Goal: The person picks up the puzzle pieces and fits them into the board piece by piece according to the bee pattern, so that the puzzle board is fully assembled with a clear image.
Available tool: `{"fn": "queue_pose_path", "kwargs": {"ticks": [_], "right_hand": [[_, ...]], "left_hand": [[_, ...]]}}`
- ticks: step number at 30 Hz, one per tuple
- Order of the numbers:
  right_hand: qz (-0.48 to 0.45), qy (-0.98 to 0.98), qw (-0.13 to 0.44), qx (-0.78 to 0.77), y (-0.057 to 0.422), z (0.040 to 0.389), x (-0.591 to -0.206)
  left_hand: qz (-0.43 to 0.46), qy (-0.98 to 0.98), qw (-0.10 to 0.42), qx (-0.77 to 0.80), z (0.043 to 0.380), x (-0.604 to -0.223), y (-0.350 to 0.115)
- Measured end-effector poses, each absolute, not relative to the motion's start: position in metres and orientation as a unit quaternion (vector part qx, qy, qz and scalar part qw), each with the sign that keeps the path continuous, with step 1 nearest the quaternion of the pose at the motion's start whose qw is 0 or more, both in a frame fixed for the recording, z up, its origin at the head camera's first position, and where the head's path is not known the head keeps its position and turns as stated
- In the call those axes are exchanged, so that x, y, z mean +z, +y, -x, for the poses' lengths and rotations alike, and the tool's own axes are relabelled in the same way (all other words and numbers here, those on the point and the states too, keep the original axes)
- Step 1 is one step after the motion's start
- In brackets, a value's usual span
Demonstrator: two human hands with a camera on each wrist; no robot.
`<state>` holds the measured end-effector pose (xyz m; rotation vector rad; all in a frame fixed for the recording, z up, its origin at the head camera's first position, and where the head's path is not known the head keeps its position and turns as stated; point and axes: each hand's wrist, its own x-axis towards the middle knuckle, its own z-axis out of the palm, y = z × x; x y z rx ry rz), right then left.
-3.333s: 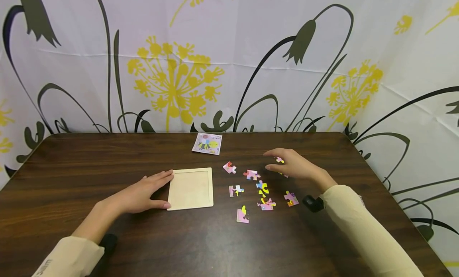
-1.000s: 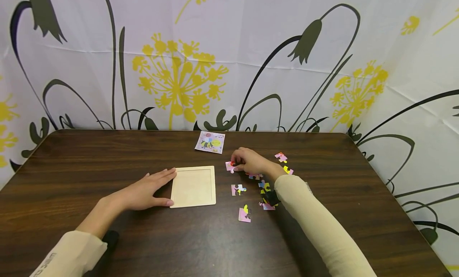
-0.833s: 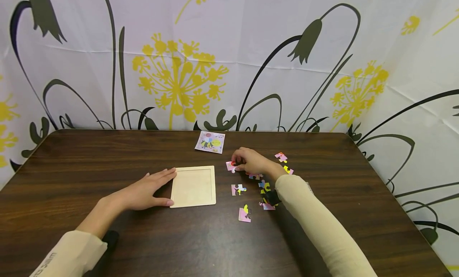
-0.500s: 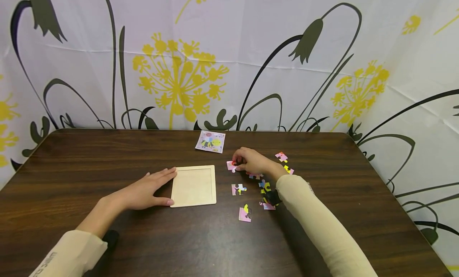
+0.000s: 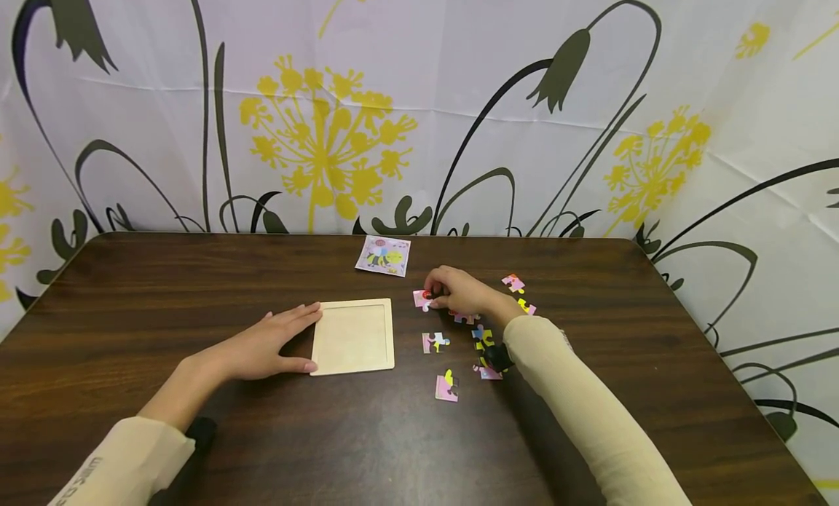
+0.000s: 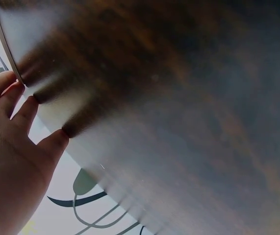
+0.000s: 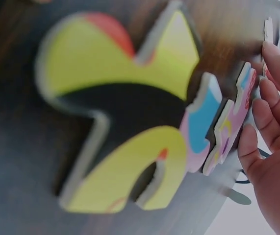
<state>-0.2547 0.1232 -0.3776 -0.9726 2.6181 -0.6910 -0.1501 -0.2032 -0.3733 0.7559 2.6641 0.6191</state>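
My left hand (image 5: 265, 348) rests along the left side of a pale wooden puzzle tray (image 5: 387, 338), fingers straight, touching its left corners with fingertips and thumb. The recess in the tray is bare wood. To the right, my right hand (image 5: 467, 293) pinches a pink jigsaw piece with a red mark (image 5: 420, 299) between thumb and index finger, low at the table. Near that hand lie more pieces: a pink-and-white one (image 5: 430, 343), a pink-and-yellow one (image 5: 447, 387), and a blue-and-yellow one (image 5: 482, 336). In the right wrist view a yellow-and-black piece (image 7: 130, 105) looms close.
A square picture card (image 5: 383, 255) of a bee lies behind the tray, near the table's back edge. More pieces, such as a pink-and-red one (image 5: 513, 282), sit beyond my right wrist. A flowered curtain (image 5: 485, 127) hangs behind the dark wooden table (image 5: 367, 448).
My right hand has come left from over the far right pieces and now pinches the pink-and-red piece. Over the last second it hardly moves. The left hand keeps its place on the tray.
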Motion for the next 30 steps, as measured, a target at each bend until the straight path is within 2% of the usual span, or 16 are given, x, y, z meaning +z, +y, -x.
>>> {"fn": "queue_pose_path", "kwargs": {"ticks": [30], "right_hand": [[0.327,0.908,0.12,-0.232,0.1249,0.2535,-0.3792]], "left_hand": [[-0.265,0.929,0.151,0.21,0.1507,-0.3747,-0.2036]]}}
